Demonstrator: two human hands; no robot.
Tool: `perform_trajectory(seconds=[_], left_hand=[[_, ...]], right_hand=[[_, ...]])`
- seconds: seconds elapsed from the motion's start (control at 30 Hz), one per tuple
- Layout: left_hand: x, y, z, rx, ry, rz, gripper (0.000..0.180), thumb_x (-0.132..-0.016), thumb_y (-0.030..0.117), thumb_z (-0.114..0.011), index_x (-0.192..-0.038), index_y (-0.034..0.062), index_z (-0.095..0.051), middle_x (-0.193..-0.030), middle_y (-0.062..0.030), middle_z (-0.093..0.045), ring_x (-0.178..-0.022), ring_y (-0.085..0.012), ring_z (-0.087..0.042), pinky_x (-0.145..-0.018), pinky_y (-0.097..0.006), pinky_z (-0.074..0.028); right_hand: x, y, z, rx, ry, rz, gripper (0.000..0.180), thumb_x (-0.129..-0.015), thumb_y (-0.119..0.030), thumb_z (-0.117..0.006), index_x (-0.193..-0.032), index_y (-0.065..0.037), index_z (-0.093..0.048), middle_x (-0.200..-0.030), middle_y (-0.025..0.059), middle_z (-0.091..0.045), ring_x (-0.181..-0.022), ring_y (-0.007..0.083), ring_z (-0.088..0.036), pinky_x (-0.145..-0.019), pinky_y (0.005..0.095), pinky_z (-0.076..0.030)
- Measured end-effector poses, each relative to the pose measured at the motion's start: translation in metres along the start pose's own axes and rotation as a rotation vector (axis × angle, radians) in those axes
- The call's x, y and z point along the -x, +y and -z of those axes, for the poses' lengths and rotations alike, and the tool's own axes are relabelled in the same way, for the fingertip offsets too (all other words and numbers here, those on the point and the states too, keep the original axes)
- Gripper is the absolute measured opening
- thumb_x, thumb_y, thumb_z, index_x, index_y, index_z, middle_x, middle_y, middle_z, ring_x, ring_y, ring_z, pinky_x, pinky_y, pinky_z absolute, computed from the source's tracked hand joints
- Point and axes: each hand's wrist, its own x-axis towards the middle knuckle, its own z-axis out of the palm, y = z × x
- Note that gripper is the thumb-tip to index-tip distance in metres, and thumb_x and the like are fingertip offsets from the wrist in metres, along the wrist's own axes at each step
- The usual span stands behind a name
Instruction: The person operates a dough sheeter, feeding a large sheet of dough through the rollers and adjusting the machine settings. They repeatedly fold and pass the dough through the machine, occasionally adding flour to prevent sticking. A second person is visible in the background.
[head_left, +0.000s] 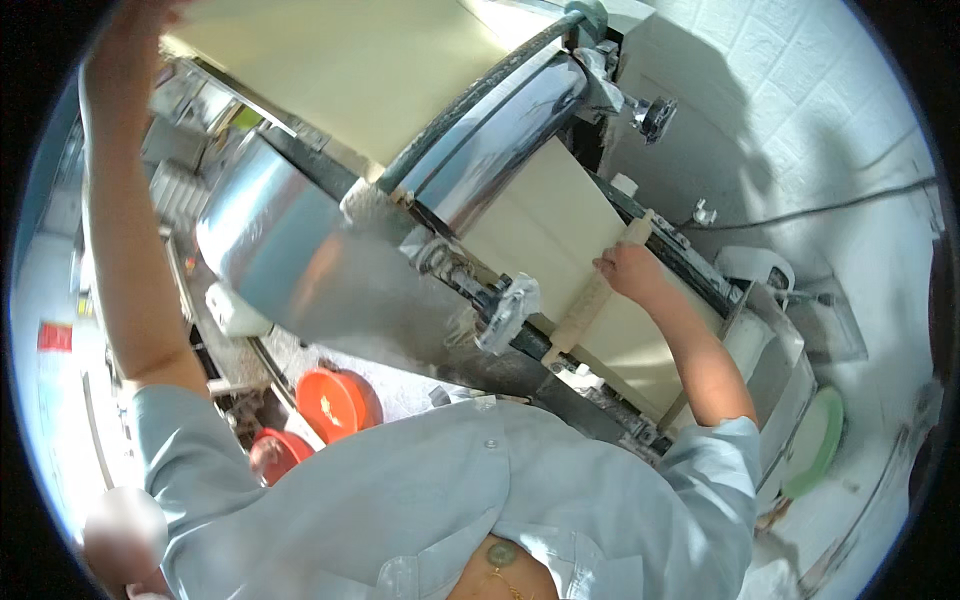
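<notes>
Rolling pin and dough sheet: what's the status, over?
Right hand gripping the wooden rolling pin on the dough sheet. Left hand raised at the upper sheet, mostly out of frame. Steel roller between them.

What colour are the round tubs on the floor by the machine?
Orange-red tubs, clearest in the head view.

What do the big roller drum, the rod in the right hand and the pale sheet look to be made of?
The large shiny roller drum looks like polished metal: mirror-like reflections. The pale rod under the right hand seems to be floured wood, matte. The cream sheet looks like soft, smooth dough.
</notes>
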Motion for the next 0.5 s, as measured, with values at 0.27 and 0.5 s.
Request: perform_trajectory(seconds=[0.27,0.5], left_hand=[[0.249,0.268,-0.108,1.258,-1.283,0.466,0.038,-0.09,0.019,-0.057,-0.119,-0.0052,-0.052,-0.117,-0.018,-0.057,-0.109,-0.0251,-0.055,-0.094,-0.034,-0.043],[0.35,0.275,-0.296,1.226,-0.385,1.828,0.054,-0.084,0.031,-0.066,-0.128,0.0118,-0.041,-0.119,-0.0104,-0.049,-0.109,-0.0199,-0.048,-0.092,-0.03,-0.038]], right_hand=[[-0.064,0.068,-0.004,-0.386,0.219,0.006,0.026,-0.084,-0.028,-0.06,-0.093,-0.003,-0.063,-0.086,0.018,-0.065,-0.085,0.0352,-0.062,-0.074,0.0437,-0.048],[-0.162,0.089,-0.048,-0.665,0.181,0.012,0.037,-0.085,-0.034,-0.06,-0.105,-0.002,-0.059,-0.102,0.0188,-0.063,-0.092,0.0327,-0.061,-0.074,0.0432,-0.047]])
